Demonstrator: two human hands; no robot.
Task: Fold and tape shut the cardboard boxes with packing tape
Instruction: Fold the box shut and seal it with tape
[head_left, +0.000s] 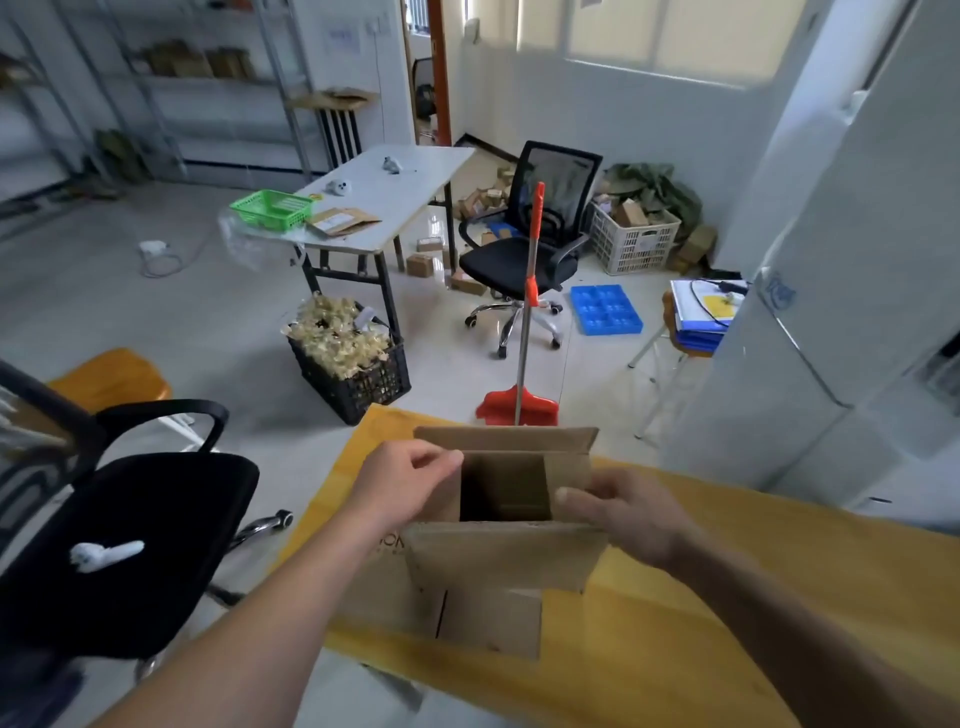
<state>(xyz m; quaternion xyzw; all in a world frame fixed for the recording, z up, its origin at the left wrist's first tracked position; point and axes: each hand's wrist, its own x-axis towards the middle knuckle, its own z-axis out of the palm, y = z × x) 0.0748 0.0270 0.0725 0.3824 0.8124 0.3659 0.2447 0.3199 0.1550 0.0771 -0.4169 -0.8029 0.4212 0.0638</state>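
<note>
Yellow table (675, 623), open cardboard box (506, 561), left hand (410, 486) and right hand (623, 512) gripping its flaps.

Only part of a faint print, roughly "OM", shows on the cardboard box (498, 561); other labels blur.

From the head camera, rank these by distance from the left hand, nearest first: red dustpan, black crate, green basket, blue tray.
From the left hand:
1. Red dustpan, on the floor just past the box.
2. Black crate, ahead, slightly left.
3. Blue tray, far right floor.
4. Green basket, on the white table.
</note>
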